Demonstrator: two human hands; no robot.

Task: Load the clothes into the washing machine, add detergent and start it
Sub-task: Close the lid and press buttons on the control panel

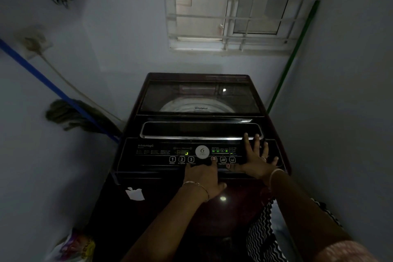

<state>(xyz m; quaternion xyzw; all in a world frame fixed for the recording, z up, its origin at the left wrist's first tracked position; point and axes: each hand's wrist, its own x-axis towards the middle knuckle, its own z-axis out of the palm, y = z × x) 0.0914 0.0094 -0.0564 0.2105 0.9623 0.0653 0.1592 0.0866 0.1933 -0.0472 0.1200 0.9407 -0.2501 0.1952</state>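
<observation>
On the control panel (148, 156) of the Whirlpool top-load washing machine (200, 125), the green display (182, 152) and indicator lights (220, 151) glow, and the glass lid (200, 97) is shut, so loading looks finished; whether clothes or detergent are inside I cannot tell through the dark glass. Starting seems to be what remains. The left hand (203, 178) holds nothing, its forefinger extended onto a button (214, 159) right of the dial (202, 151). The right hand (256, 158) lies flat, fingers spread, empty, across the panel's right end.
</observation>
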